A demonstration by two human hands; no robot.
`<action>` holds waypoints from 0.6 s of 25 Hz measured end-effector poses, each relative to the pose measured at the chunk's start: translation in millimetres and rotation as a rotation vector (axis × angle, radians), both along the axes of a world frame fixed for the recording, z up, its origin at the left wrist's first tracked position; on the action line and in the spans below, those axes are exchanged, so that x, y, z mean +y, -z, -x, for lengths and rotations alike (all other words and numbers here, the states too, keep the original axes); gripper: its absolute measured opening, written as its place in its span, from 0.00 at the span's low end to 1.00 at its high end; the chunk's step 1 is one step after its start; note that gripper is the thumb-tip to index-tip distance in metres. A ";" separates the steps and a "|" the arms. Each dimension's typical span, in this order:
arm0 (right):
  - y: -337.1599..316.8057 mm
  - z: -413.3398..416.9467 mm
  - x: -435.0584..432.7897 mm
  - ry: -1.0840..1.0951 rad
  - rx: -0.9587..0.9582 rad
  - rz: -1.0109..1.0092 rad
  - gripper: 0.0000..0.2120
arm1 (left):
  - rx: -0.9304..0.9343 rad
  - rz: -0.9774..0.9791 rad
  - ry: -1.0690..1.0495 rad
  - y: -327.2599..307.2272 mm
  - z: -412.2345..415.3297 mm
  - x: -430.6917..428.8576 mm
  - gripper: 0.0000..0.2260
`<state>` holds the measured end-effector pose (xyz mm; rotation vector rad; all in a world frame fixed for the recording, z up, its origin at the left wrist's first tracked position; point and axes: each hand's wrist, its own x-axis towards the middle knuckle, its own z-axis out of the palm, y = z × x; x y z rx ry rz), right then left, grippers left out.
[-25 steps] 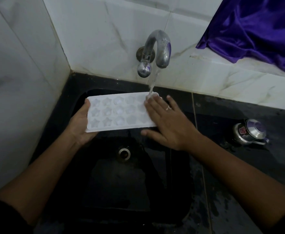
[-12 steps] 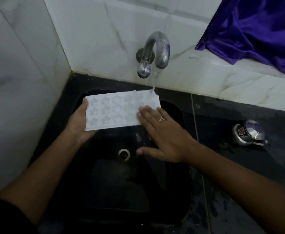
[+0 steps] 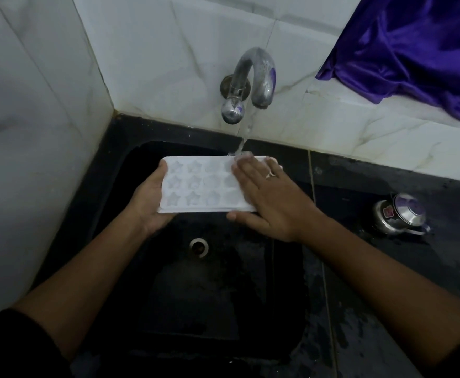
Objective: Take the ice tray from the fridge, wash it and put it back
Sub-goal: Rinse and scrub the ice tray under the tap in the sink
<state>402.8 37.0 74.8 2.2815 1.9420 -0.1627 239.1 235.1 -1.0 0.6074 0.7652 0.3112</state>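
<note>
The ice tray [image 3: 196, 186] below the tap [image 3: 256, 75] is translucent white, its cells a repeating pattern in three rows, the clearer ones star-shaped. The tap is dull silver with purple reflections on spout and knob. Behind the tap, the wall tiles [image 3: 168, 50] are white marble with faint grey veins. Below it, the sink [image 3: 223, 296] is glossy black with a silver drain ring [image 3: 198, 246]. The bench [image 3: 373, 181] right of the tap is black too. Above and right of the tap, a cloth [image 3: 414, 45] is deep violet satin. Lower right of the tap, a small metal pot [image 3: 399, 214] is shiny silver with a red label.
</note>
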 end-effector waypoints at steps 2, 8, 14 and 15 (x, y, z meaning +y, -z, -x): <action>0.3 4.1 -0.2 0.021 0.021 -0.010 0.49 | -0.029 0.007 0.000 -3.4 -5.2 -1.7 0.26; 0.2 1.8 -2.5 -0.012 0.019 0.010 0.48 | -0.023 0.030 0.017 4.5 -16.7 -10.8 0.28; 0.9 16.4 -12.3 -0.120 0.037 0.091 0.48 | -0.041 0.029 -0.007 2.0 -20.9 -7.1 0.27; -0.6 9.4 -6.1 -0.092 0.042 0.060 0.47 | -0.054 0.030 0.016 2.4 -22.5 -8.2 0.27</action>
